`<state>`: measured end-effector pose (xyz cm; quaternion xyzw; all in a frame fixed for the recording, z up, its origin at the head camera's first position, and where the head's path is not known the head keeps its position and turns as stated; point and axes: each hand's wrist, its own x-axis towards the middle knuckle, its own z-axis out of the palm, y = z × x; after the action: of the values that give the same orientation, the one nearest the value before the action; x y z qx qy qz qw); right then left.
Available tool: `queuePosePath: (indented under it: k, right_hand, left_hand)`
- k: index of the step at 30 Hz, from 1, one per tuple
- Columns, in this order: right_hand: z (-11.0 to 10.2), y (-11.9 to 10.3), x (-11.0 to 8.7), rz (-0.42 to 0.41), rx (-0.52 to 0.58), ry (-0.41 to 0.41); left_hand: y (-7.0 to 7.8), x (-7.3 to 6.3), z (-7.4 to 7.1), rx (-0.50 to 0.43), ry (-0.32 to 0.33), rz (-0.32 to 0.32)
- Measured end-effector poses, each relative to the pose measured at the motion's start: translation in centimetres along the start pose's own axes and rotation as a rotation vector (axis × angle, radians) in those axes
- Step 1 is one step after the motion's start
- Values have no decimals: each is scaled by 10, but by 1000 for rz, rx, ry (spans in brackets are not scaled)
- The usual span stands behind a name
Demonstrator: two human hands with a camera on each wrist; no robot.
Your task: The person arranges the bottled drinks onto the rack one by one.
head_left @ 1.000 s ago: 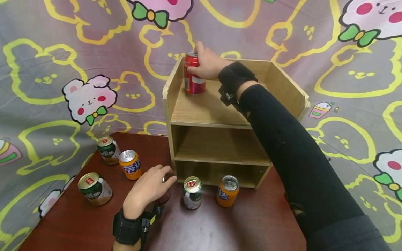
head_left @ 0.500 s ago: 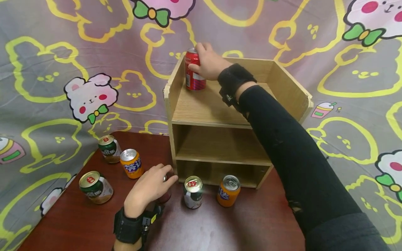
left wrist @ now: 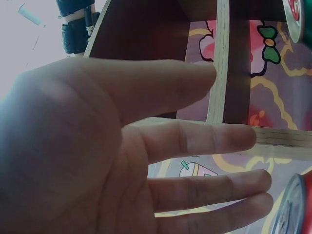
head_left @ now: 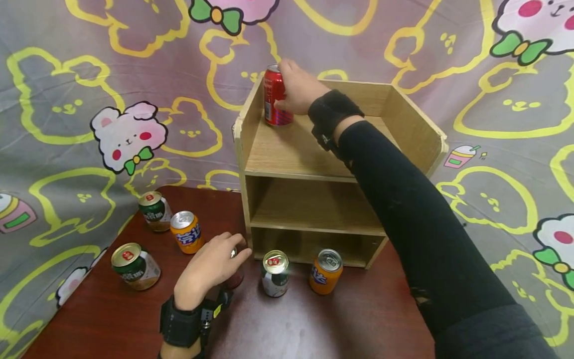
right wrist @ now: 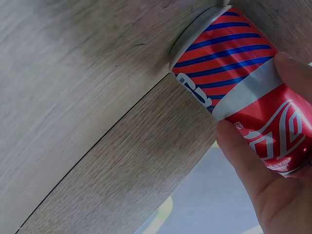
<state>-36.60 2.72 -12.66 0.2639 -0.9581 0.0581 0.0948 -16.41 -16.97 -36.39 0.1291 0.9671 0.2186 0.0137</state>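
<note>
Grip of the right hand [head_left: 301, 89] holds a red can [head_left: 272, 92] between thumb and fingers; the can stands roughly upright on the top board [head_left: 291, 155] of a wooden rack [head_left: 242, 144], near its left wall. Down at the desk [head_left: 287, 331], the left hand [head_left: 208, 269] is released, fingers loosely extended beside a second red can [left wrist: 294, 209]; whether they touch is unclear. Good handling likely means keeping the held can's base flat, squeezing lightly, and loosening thumb and fingers evenly so it neither tips nor knocks the wall.
</note>
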Motion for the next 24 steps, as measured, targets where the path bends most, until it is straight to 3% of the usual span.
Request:
queuePosePath:
  k: [24]
  right_hand:
    - [9, 7, 26, 76, 14, 2]
  left_hand:
    - [5, 0, -1, -8, -20, -8]
